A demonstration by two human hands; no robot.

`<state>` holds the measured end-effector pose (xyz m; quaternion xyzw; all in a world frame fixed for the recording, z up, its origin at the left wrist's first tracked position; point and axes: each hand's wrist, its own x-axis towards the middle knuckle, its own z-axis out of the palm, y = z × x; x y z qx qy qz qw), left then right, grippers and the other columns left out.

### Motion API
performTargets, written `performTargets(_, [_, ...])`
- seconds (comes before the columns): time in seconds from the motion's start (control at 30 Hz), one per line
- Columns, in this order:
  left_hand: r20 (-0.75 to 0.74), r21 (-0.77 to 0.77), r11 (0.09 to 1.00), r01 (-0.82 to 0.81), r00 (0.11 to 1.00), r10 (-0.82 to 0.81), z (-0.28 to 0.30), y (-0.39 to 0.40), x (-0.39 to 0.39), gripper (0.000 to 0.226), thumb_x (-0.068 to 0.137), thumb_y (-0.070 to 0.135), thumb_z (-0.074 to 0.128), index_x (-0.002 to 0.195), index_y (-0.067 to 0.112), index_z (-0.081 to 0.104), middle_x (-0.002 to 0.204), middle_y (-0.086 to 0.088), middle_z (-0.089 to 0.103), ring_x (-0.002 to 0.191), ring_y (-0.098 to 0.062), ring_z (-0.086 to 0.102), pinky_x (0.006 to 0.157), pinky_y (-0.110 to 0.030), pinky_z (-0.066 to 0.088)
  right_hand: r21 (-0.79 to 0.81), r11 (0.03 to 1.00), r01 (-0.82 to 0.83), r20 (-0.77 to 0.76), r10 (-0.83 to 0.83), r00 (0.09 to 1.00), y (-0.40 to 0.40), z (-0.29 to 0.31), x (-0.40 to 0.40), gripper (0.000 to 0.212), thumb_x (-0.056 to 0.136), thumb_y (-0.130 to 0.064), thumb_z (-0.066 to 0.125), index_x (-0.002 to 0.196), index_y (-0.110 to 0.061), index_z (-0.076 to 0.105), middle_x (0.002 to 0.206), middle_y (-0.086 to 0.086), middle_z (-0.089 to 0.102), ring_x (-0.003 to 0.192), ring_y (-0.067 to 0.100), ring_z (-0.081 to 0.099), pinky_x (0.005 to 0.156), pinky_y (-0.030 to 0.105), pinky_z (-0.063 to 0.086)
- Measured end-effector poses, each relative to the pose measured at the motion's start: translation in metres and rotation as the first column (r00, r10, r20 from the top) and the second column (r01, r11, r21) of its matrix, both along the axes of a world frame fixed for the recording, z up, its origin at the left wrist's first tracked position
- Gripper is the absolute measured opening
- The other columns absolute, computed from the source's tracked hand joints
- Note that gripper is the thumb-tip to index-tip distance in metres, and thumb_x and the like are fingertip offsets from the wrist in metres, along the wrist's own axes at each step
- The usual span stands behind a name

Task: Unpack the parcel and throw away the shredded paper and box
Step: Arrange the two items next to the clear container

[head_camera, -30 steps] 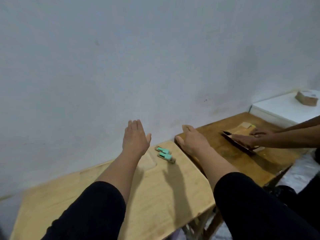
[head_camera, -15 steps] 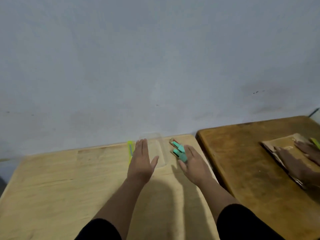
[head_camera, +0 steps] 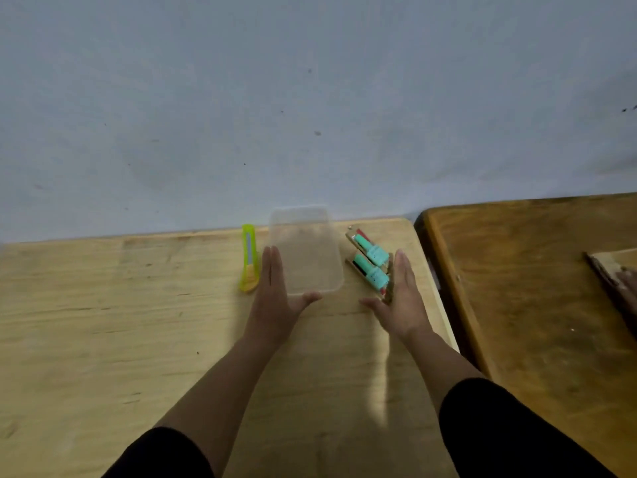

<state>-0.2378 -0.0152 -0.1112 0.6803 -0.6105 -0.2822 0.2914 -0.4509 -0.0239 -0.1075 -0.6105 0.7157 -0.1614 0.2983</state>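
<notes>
A pale grey wall (head_camera: 310, 98) filled the far half of the view, marked with a few small dark specks. Against it stood a light wooden table (head_camera: 103, 322), and just to its right a darker brown table (head_camera: 534, 305), the two set edge to edge with a narrow gap between them. At the right edge of the dark table lay a brownish flat thing (head_camera: 606, 267) with part of another person's hand (head_camera: 629, 281) on it; it was too cut off to tell what it was. Two forearms in black sleeves (head_camera: 510, 429) reached out over the light table. The left hand (head_camera: 275, 301) lay flat, fingers straight and together, thumb spread to the right, holding nothing, its fingers along the left side of a clear plastic container (head_camera: 305, 250) near the far edge. The right hand (head_camera: 401, 298) was likewise flat, fingers straight, thumb out to the left, gripping nothing, just beside the unpacked items: a small pack with two mint-green bottles (head_camera: 370, 265) lying aslant to the right of the container. Left of the left hand lay a yellow-green utility knife (head_camera: 249, 258), pointing toward the wall.
</notes>
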Motion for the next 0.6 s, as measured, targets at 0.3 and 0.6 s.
performTargets(0.3, [0.029,-0.056,0.998,0.036,0.999,-0.034,-0.007,-0.001,0.001,0.109,0.072,0.04,0.072,0.145,0.003,0.0,0.156,-0.015,0.001,0.135,-0.006,-0.007,0.109,-0.016,-0.002,-0.088,0.996,0.029,0.024,-0.027,0.999,-0.027,-0.022,0.021,0.096,0.084,-0.029,0.064,0.147,-0.028,-0.009,0.158,0.001,-0.012,0.146,0.021,-0.006,0.118,0.046,0.019])
performTargets(0.6, [0.027,-0.013,1.0,-0.018,0.999,0.018,-0.006,0.0,0.001,0.111,0.07,0.047,0.072,0.147,0.008,0.001,0.157,-0.008,0.002,0.144,-0.017,0.003,0.11,-0.021,0.004,-0.132,0.99,0.053,0.013,-0.051,0.999,-0.031,-0.024,0.018,0.086,0.085,-0.028,0.064,0.148,-0.021,0.007,0.142,0.008,0.029,0.129,0.019,0.035,0.103,0.032,0.038])
